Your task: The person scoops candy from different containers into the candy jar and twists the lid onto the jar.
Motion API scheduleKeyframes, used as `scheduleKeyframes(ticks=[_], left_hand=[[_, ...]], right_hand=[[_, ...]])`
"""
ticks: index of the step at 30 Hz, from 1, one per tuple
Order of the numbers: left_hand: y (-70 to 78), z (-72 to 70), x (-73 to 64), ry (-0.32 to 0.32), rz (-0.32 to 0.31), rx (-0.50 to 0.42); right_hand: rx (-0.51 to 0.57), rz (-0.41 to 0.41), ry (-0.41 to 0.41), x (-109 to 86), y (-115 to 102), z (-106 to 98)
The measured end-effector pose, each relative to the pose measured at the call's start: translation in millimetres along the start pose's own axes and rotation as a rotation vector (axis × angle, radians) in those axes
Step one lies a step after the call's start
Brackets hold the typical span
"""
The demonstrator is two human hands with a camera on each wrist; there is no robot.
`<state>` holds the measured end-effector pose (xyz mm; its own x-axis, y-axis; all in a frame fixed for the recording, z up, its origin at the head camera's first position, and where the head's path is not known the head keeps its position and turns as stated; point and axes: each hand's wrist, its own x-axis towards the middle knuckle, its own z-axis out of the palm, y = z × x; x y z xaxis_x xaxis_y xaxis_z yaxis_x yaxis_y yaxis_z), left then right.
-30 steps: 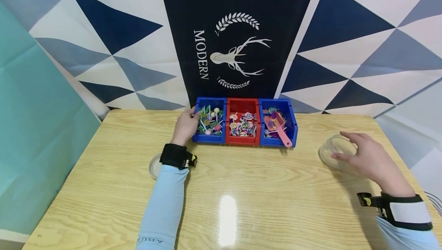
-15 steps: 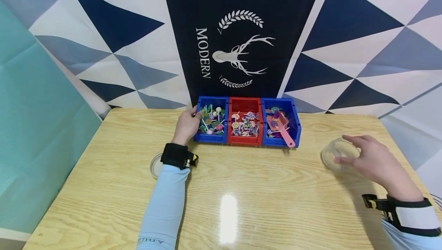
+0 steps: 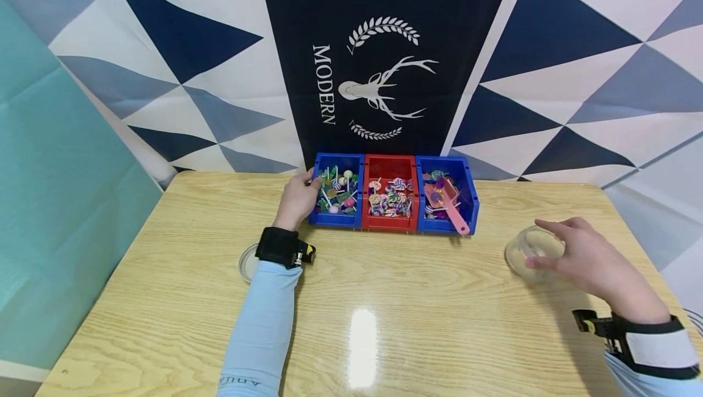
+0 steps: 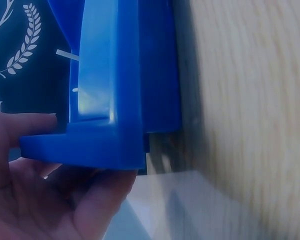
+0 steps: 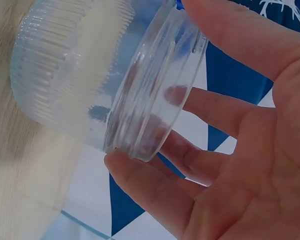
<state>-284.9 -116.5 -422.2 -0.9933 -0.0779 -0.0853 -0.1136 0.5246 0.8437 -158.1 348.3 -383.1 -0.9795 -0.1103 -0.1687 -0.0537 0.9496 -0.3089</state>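
At the far edge of the table, my left hand [image 3: 296, 202] grips the outer side wall of the left blue bin [image 3: 335, 220], which holds lollipops and other small sweets. In the left wrist view, a finger and the thumb lie on either side of the blue bin's edge [image 4: 90, 152]. Over on the right, my right hand [image 3: 598, 263] holds a clear jar [image 3: 519, 258] around its mouth. The right wrist view shows fingertips spread round the jar's threaded neck and its ribbed wall [image 5: 45, 75]; no sweets show inside it.
A red bin [image 3: 387, 224] of small lollipops stands between the left bin and a right blue bin [image 3: 471, 202]. A pink scoop [image 3: 454, 217] lies in the latter, handle over the front. A round clear lid [image 3: 246, 263] is partly hidden by my left wrist.
The right hand and the jar have shifted slightly left and nearer over the last half second. My left hand stays at the bin. Earlier, the head view shifted a little.
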Motion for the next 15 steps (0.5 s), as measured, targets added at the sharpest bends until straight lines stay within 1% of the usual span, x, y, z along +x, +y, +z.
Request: scheduleKeyframes(ticks=[15], left_hand=[[0.1,-0.4,-1.0,-0.007,-0.002,-0.018]], right_hand=[[0.014,-0.05,-0.015,-2.2,-16.7,3.1]])
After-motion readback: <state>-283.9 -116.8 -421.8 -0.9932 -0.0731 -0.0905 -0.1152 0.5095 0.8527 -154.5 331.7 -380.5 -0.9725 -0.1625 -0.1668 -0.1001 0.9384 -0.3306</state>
